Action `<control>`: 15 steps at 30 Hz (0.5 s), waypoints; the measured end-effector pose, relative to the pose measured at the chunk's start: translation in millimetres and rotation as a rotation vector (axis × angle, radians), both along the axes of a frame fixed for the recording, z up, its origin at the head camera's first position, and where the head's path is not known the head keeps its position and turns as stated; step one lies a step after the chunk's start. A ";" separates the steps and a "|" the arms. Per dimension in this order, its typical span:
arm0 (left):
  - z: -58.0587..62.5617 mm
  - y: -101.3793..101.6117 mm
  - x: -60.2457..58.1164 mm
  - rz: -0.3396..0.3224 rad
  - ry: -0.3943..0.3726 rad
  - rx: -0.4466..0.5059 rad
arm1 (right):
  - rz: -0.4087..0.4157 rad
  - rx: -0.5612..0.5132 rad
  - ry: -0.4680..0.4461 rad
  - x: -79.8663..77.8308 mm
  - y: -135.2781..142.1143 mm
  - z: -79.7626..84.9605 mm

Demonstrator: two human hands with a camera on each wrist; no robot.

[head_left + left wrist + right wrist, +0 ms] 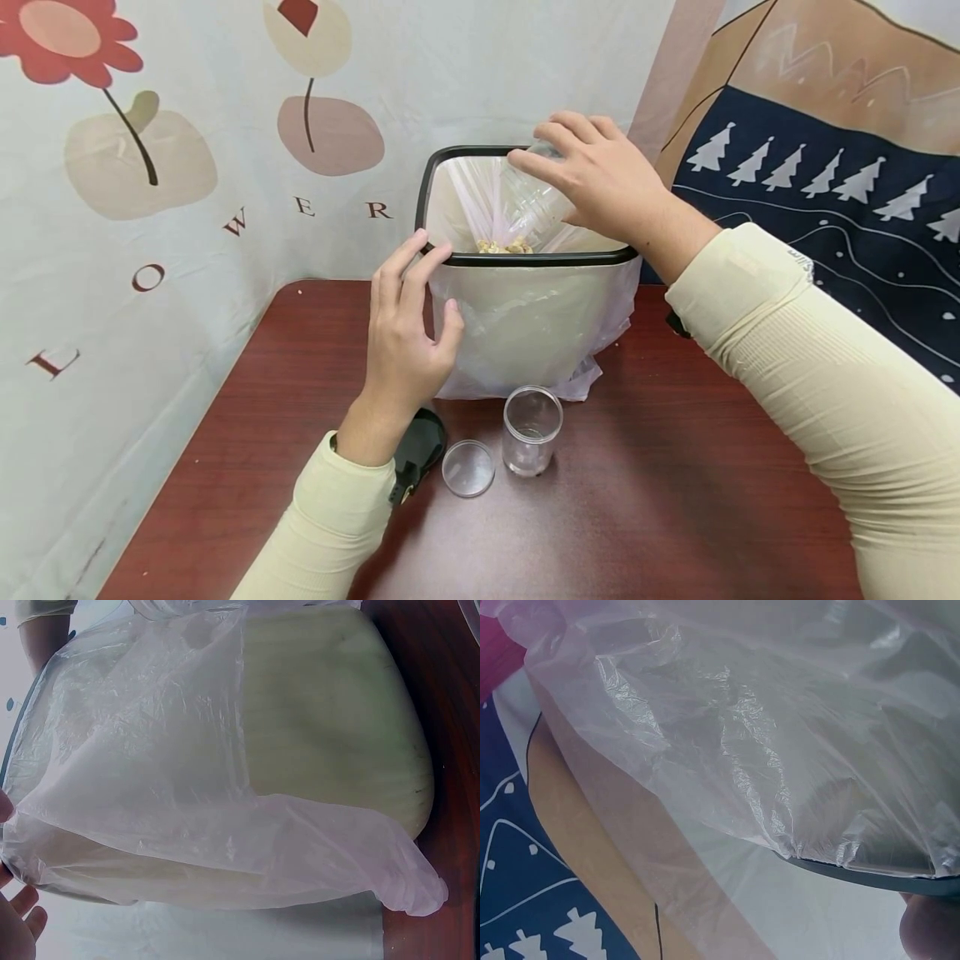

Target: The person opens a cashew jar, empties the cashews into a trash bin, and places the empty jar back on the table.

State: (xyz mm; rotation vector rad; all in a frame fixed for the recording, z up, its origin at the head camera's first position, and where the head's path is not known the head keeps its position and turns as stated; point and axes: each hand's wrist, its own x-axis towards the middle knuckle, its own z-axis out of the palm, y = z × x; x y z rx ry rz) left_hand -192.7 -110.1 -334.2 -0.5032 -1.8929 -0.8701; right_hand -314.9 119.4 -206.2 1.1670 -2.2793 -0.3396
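A trash bin (517, 321) with a black rim (536, 260) stands on the table, lined with a thin translucent pinkish bag (172, 735). Over its opening my right hand (611, 179) grips a clear plastic jar (531, 207), tilted with its mouth down inside the bin. Pale yellowish pieces (504, 247), like popcorn, show near the jar's mouth. My left hand (405, 333) rests its fingertips on the rim's near left corner, fingers fairly straight. In the right wrist view the bag (727, 742) covers most of the picture, and the held jar cannot be made out clearly.
In front of the bin stand an open clear jar (531, 433) and, to its left, a round clear lid (468, 468) on the reddish-brown table (675, 500). A dark wrist device (420, 442) sits by my left cuff. A printed cloth (225, 142) hangs behind.
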 end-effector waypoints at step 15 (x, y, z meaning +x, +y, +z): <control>-0.3 -0.6 0.9 -0.009 0.003 -0.003 | -0.013 0.016 -0.008 2.7 -1.4 1.0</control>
